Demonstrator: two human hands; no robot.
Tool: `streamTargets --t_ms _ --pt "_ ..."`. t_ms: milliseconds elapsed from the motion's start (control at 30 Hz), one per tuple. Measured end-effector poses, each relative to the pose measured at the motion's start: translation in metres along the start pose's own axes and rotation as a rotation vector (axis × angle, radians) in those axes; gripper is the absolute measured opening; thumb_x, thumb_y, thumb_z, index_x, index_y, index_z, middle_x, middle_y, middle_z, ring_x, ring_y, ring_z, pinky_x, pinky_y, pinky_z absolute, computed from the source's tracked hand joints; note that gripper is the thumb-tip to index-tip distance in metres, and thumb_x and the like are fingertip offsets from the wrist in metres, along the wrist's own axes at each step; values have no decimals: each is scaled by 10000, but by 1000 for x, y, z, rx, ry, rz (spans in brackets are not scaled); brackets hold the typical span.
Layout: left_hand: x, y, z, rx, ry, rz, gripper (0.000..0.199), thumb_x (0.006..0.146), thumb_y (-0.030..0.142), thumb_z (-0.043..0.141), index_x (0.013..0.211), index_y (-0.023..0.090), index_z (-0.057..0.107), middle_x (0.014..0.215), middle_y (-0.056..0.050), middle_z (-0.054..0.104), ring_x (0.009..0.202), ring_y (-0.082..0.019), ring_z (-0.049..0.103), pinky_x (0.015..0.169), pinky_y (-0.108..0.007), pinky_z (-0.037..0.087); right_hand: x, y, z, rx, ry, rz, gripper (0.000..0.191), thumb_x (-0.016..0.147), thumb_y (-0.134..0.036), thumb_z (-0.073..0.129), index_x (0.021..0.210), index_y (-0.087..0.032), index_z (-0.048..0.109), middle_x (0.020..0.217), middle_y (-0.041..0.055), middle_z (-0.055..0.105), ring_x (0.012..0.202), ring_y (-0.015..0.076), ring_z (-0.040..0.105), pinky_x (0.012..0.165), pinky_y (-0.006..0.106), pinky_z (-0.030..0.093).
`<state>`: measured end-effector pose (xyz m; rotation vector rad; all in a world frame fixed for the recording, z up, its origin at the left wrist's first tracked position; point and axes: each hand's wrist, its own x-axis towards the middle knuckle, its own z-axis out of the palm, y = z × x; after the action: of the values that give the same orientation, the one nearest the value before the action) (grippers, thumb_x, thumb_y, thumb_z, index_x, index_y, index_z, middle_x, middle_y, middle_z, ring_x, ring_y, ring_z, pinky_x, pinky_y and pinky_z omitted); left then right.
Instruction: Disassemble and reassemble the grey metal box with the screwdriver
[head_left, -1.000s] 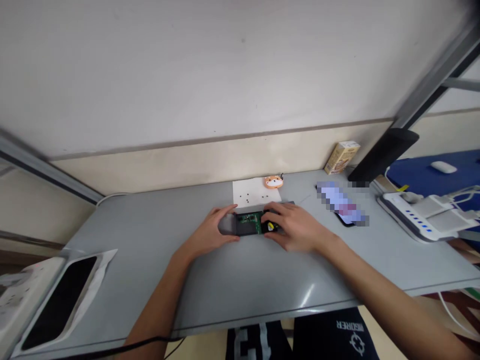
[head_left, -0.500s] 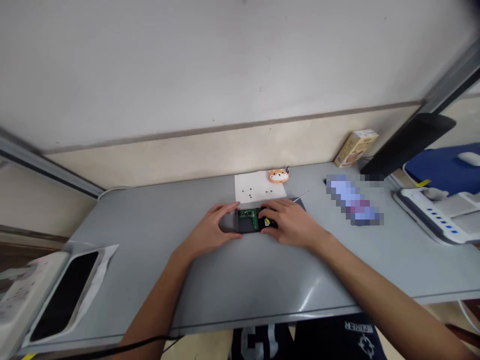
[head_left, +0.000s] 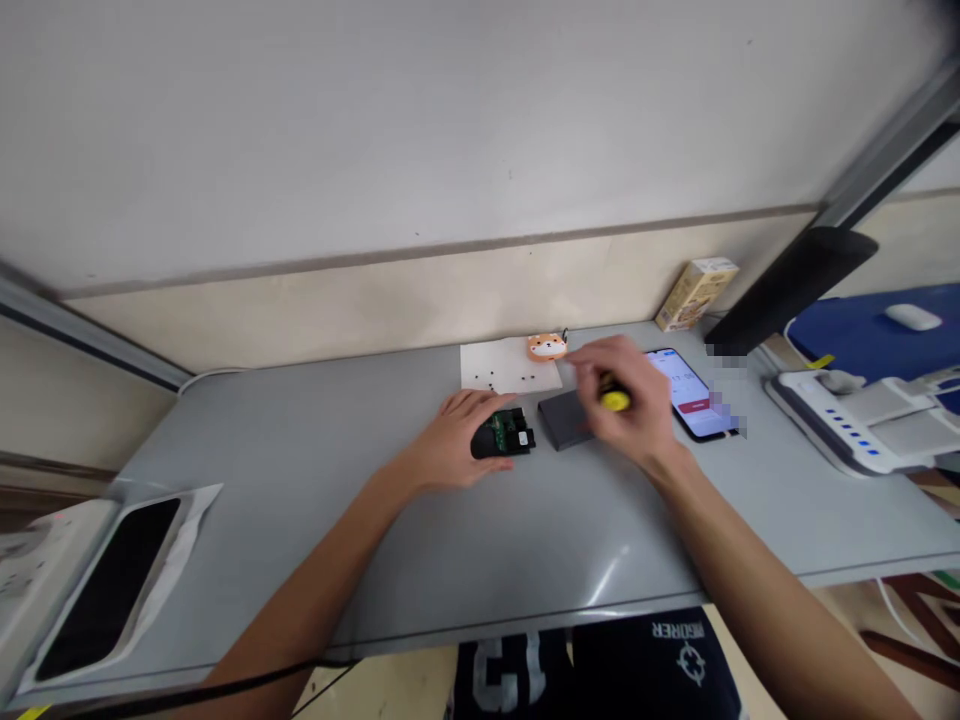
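Note:
My left hand [head_left: 454, 440] is closed round the left end of a small black device with a green circuit board [head_left: 517, 432], which lies on the grey table. My right hand [head_left: 630, 395] is raised over a flat dark grey cover [head_left: 562, 418]. Its fingers grip a screwdriver [head_left: 616, 401] with a yellow end; the fingers hide most of it. Several tiny dark screws [head_left: 527, 378] lie on a white sheet of paper [head_left: 510, 360] behind the device. An orange dog-face case [head_left: 547, 347] rests at the paper's right corner.
To the right lies a lit phone [head_left: 686, 392]. A carton [head_left: 696, 293] stands by the wall, near a black upright object [head_left: 795, 290] and a white multi-port charger [head_left: 832, 420]. A dark-screened phone [head_left: 112, 590] lies at the left edge of the table [head_left: 300, 420].
My right hand has left the device, moved right and taken up the screwdriver from by the cover. My left hand stays on the device. The view has shifted slightly.

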<state>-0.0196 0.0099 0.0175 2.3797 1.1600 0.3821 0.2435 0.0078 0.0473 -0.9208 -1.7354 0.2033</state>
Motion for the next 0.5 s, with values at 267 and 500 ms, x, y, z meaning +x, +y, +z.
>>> streamTargets --t_ms 267,500 --pt "0 -3 15 -6 67 35 601 924 356 685 1492 325 490 1484 -51 574 1371 -290 497 1201 -491 364 23 15 15 48 288 474 634 1021 -672 344 801 -196 700 567 2 508 506 146 497 535 310 402" --pt "-2 -7 19 -1 58 45 603 953 400 661 1515 320 460 1509 -52 561 1400 -289 489 1206 -483 357 0 37 31 -83 100 523 578 986 -673 463 767 -188 688 601 2 623 561 141 528 590 282 393"
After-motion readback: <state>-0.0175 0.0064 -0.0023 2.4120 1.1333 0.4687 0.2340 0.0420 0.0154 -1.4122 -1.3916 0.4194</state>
